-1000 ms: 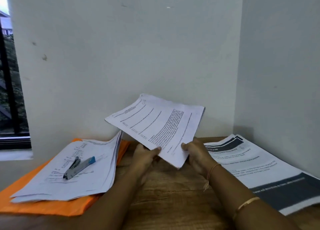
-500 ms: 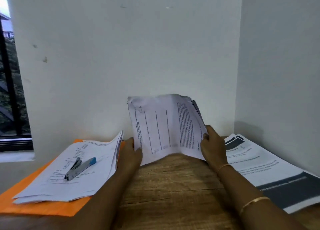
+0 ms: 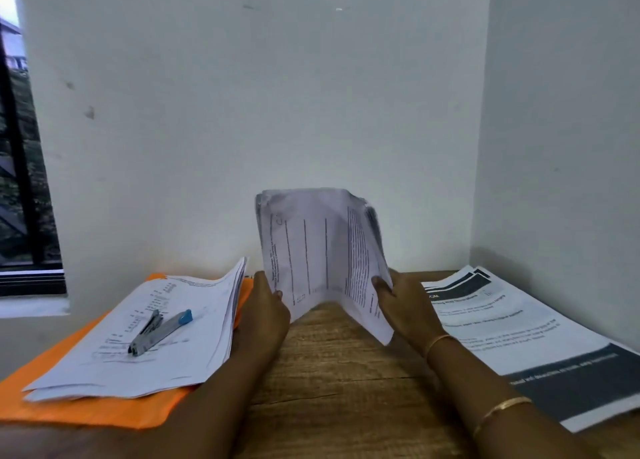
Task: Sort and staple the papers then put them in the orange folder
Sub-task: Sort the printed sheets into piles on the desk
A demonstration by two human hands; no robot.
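A bundle of printed papers (image 3: 318, 251) stands upright on its lower edge on the wooden table (image 3: 332, 372), bowed in the middle and blurred at the top. My left hand (image 3: 268, 306) grips its left edge and my right hand (image 3: 403, 303) grips its right edge. To the left lies the orange folder (image 3: 86, 406), flat, with a stack of white papers (image 3: 166, 334) on top of it. A grey stapler (image 3: 157, 332) with a blue end rests on that stack.
Another pile of printed sheets (image 3: 519, 337) with dark bands lies at the right, against the side wall. White walls close the table at the back and right. A window (image 3: 20, 181) with dark bars is at the far left.
The bundle went from tilted in the air to standing upright on the table between both hands. Since half a second ago it has stayed upright and the hands sit a little lower on its edges.
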